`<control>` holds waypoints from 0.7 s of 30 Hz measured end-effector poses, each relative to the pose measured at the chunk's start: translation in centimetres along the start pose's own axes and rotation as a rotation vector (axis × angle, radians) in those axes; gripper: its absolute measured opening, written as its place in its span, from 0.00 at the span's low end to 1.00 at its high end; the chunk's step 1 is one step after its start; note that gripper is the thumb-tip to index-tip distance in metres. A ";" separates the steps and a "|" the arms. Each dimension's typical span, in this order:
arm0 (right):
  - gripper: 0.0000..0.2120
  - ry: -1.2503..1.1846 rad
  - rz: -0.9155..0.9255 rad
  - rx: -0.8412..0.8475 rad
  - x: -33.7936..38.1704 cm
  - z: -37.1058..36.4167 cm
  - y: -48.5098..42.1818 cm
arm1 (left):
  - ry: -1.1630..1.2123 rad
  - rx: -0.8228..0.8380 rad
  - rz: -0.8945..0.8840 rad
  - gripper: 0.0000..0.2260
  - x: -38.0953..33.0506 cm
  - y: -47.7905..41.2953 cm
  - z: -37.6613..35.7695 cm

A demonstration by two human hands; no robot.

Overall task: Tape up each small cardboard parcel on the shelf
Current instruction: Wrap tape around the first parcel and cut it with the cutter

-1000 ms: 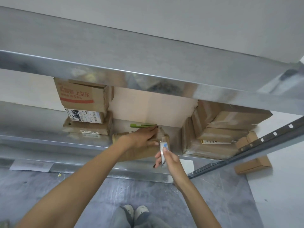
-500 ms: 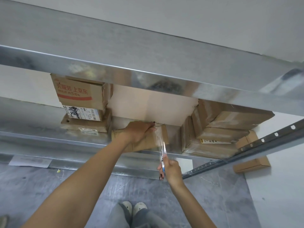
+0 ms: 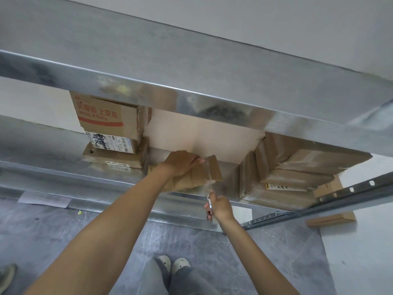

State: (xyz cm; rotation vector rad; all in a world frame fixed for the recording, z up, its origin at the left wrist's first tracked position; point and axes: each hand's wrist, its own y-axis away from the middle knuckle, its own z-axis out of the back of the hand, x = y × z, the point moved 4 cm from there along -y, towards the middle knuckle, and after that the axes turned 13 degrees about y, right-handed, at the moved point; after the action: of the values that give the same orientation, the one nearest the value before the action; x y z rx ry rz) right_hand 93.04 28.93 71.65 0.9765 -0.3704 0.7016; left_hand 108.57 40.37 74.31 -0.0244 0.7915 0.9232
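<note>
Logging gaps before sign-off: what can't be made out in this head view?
All in the head view:
1. tape roll: mostly hidden inside the right hand.
2. parcel top: covered by the left hand, seam unseen.
3. tape strip: clear, blurred; ends uncertain.
4. label on the left stack: print too small.
5. right stack: tops cut off by the upper shelf.

Grey floor (image 3: 276,252), paper sheet (image 3: 44,199), pale slippers (image 3: 180,265)
</note>
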 end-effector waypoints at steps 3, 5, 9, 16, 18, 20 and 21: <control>0.28 0.023 -0.003 0.018 0.1 0.8 0.0 | -0.092 -0.089 0.083 0.19 -1.3 0.2 -0.8; 0.28 0.027 -0.003 0.029 0.1 0.9 0.2 | -0.161 -0.249 0.098 0.18 -2.0 1.1 -2.0; 0.27 -0.025 -0.026 0.039 -0.4 0.6 1.1 | -0.249 -0.390 0.030 0.26 -2.7 2.6 -3.2; 0.28 -0.086 -0.013 0.060 0.5 1.2 1.7 | -0.209 -0.211 -0.040 0.30 -1.0 0.8 -2.4; 0.28 -0.076 -0.016 0.097 0.8 1.3 1.5 | -0.144 -0.143 -0.073 0.29 -0.7 0.2 -2.0; 0.25 -0.069 0.004 0.129 0.8 1.3 1.6 | -0.122 -0.114 -0.109 0.28 -0.9 -0.2 -1.6; 0.23 -0.059 0.026 0.143 0.8 1.4 1.8 | -0.113 -0.106 -0.129 0.28 -0.8 -0.4 -1.5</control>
State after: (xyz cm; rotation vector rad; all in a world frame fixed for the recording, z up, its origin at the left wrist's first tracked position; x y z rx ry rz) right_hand 92.45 28.72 73.93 1.1310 -0.3892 0.7317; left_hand 107.69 39.06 73.64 -0.1135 0.6281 0.8361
